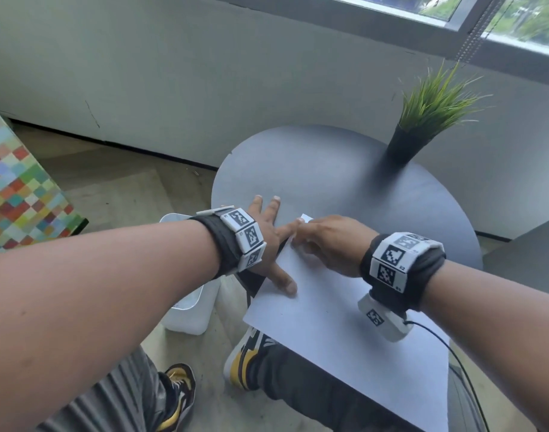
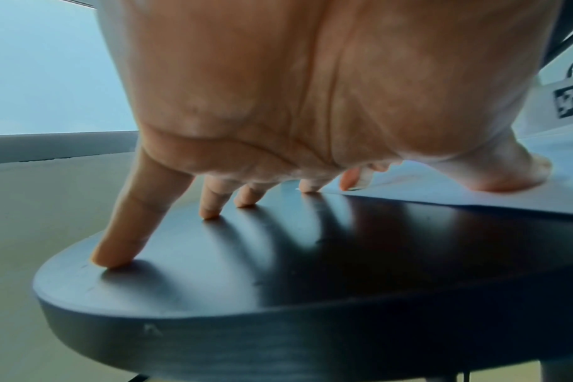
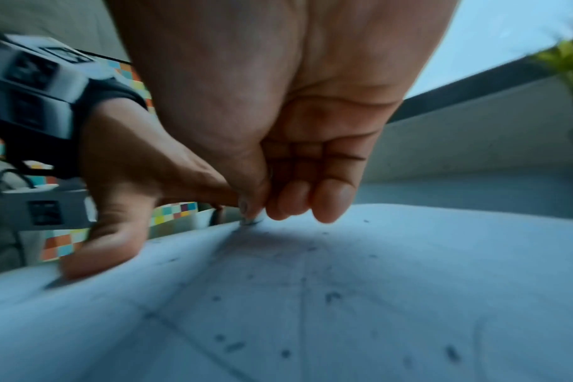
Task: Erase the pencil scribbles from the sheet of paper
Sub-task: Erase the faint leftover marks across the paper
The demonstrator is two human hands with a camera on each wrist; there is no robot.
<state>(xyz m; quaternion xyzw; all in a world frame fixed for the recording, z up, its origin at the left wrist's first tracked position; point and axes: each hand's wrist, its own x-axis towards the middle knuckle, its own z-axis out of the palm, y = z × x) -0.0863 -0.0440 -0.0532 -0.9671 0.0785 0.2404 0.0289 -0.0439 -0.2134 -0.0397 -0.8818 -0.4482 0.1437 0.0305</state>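
- Nearest the head camera, at 6 o'clock, a person's knees in grey trousers and a yellow-and-black sneaker (image 1: 245, 360) show beneath the overhanging near corner of the sheet of paper (image 1: 354, 332).
- On the sheet, which lies across the near edge of the round dark table (image 1: 329, 169), small dark eraser crumbs (image 3: 332, 296) and faint fold lines are scattered; any pencil scribbles are too faint or blurred to make out.
- At 3 o'clock on the sheet, the right hand (image 1: 332, 244) is curled, thumb and fingertips pinching a small eraser (image 3: 252, 221) whose grey tip touches the paper near its far left edge; the wrist view is blurred.
- At 9 o'clock, the left hand (image 1: 267, 241) lies spread flat with straight fingers: its thumb (image 1: 285, 283) presses the sheet's left edge, the index finger touches the sheet's far corner, and the other fingertips (image 2: 110, 259) stand on bare tabletop.
- Both wrists wear black bands with white marker blocks (image 1: 243, 233); a black cable (image 1: 454, 353) trails from the right one.
- Below the left forearm, at 8 o'clock, a white bin (image 1: 189, 313) stands on the floor.
- Farther off at 1 o'clock, a potted grass plant (image 1: 429, 113) stands at the table's far rim, well apart from the paper.
- Beyond it, a grey wall and window (image 1: 454, 7); at 10 o'clock, a multicoloured checked panel (image 1: 14, 194).
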